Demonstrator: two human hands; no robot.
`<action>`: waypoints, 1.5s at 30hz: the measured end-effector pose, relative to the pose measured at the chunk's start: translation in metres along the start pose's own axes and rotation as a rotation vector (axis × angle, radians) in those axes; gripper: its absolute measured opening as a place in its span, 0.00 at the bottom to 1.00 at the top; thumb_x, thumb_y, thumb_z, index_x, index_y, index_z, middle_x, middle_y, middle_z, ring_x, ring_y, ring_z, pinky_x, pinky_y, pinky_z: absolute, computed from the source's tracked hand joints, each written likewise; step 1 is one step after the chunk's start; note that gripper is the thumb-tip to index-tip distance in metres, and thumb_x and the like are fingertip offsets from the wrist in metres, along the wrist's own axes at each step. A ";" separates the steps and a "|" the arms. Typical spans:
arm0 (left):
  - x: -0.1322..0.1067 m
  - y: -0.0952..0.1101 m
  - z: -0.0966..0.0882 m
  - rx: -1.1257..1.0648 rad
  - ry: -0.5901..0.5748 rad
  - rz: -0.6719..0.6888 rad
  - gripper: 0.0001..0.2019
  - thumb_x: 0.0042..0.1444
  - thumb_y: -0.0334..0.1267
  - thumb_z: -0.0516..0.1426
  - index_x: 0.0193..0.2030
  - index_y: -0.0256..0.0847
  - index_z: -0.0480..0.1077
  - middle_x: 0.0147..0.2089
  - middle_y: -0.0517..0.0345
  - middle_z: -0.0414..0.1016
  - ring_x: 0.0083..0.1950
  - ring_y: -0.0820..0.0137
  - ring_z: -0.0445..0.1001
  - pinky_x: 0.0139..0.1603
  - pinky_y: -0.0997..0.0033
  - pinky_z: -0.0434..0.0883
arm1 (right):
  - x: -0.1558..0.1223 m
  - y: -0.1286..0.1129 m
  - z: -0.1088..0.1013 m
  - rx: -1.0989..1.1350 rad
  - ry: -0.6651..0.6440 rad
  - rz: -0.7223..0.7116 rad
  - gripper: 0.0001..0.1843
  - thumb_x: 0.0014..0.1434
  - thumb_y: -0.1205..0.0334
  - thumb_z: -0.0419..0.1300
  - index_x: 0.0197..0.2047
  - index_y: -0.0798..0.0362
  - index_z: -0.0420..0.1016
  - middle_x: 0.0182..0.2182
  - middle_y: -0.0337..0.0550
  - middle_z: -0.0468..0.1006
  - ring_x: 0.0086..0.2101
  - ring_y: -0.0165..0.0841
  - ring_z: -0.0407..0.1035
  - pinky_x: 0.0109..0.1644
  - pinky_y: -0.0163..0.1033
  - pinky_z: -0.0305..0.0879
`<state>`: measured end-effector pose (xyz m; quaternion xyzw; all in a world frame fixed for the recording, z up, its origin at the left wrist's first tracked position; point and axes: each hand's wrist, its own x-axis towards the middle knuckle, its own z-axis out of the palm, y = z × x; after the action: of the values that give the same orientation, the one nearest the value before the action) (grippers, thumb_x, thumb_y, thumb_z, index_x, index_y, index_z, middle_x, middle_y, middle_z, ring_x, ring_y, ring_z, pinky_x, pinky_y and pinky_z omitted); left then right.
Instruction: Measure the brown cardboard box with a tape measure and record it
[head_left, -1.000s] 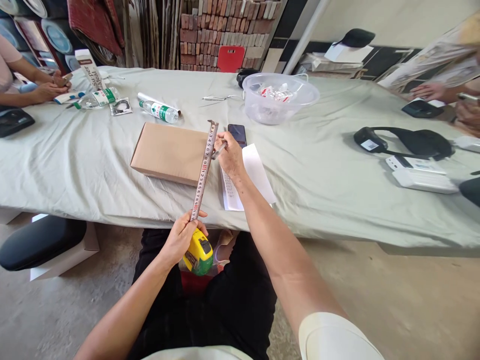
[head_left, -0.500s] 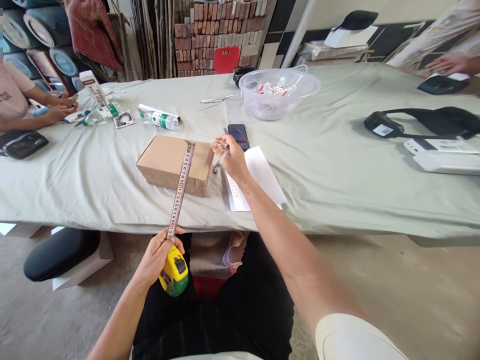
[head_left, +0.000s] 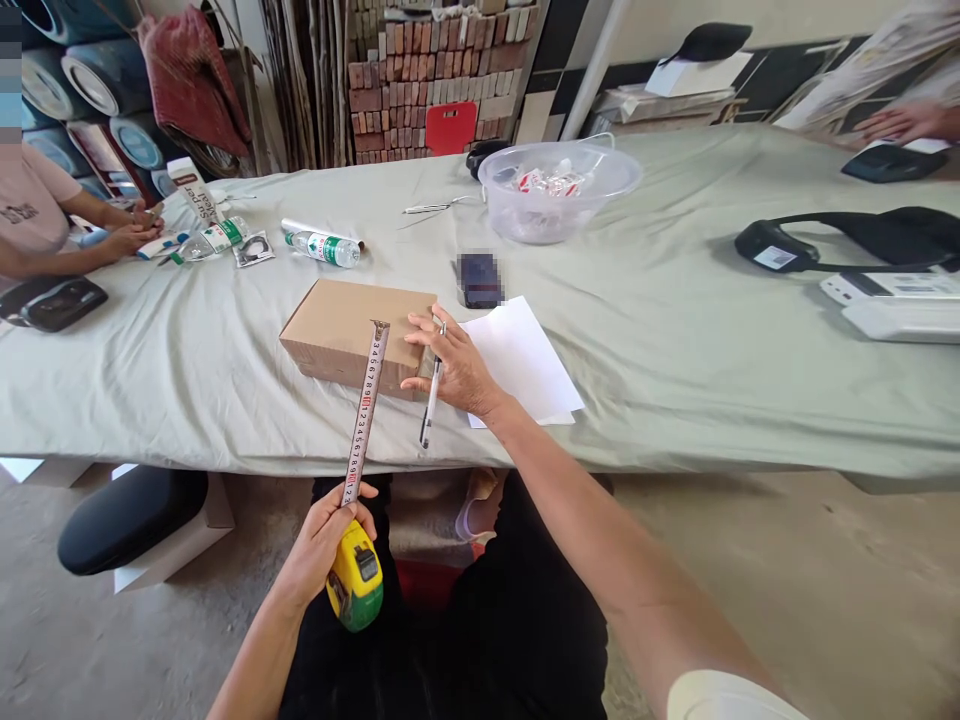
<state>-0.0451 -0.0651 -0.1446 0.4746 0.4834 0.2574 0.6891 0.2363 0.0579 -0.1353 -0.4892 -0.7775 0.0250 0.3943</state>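
Observation:
My left hand (head_left: 319,545) grips a yellow and green tape measure (head_left: 355,585) below the table edge. Its blade (head_left: 365,410) is pulled out and slants up across the front of a closed brown cardboard box (head_left: 352,305), the hooked tip over the box's top. My right hand (head_left: 461,370) is at the box's right end with fingers spread and a pen (head_left: 431,405) tucked between them, pointing down. Whether the fingertips press on the box I cannot tell. White paper sheets (head_left: 525,360) lie partly beneath my right hand, and a phone (head_left: 480,280) is behind them.
A clear plastic basin (head_left: 559,195) with wrapped items stands at the back of the cloth-covered table (head_left: 675,400). Plastic bottles (head_left: 322,247) lie at the left. A black headset (head_left: 847,245) rests on the right. Other people's hands (head_left: 131,235) are at both far sides.
My right hand has moved down and left toward the box's right end, turning the pen to point downward. The tape's tip sits lower over the box; my left hand has dropped slightly.

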 end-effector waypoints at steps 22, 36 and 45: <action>0.039 0.179 -0.107 0.803 -0.363 -0.260 0.09 0.53 0.44 0.58 0.35 0.44 0.77 0.27 0.54 0.77 0.28 0.64 0.72 0.29 0.72 0.68 | -0.020 -0.003 -0.045 0.428 -0.093 0.190 0.56 0.42 0.40 0.72 0.69 0.40 0.51 0.68 0.47 0.57 0.67 0.48 0.53 0.67 0.57 0.56; 0.110 0.273 -0.096 0.947 -0.405 -0.341 0.08 0.41 0.39 0.65 0.30 0.41 0.76 0.24 0.53 0.73 0.25 0.66 0.69 0.24 0.71 0.63 | 0.003 -0.025 -0.043 0.915 0.207 0.620 0.14 0.52 0.50 0.66 0.31 0.51 0.70 0.21 0.32 0.68 0.23 0.26 0.62 0.29 0.33 0.61; 0.141 0.273 -0.113 0.969 -0.431 -0.249 0.07 0.40 0.40 0.66 0.25 0.41 0.74 0.20 0.54 0.71 0.23 0.65 0.70 0.24 0.69 0.65 | 0.006 -0.029 -0.026 0.689 0.206 0.689 0.10 0.53 0.54 0.62 0.32 0.49 0.69 0.18 0.32 0.69 0.22 0.27 0.63 0.27 0.33 0.61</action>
<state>-0.0628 0.2089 0.0334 0.7191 0.4471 -0.1815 0.5000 0.2303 0.0382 -0.1015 -0.5588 -0.4743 0.3610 0.5766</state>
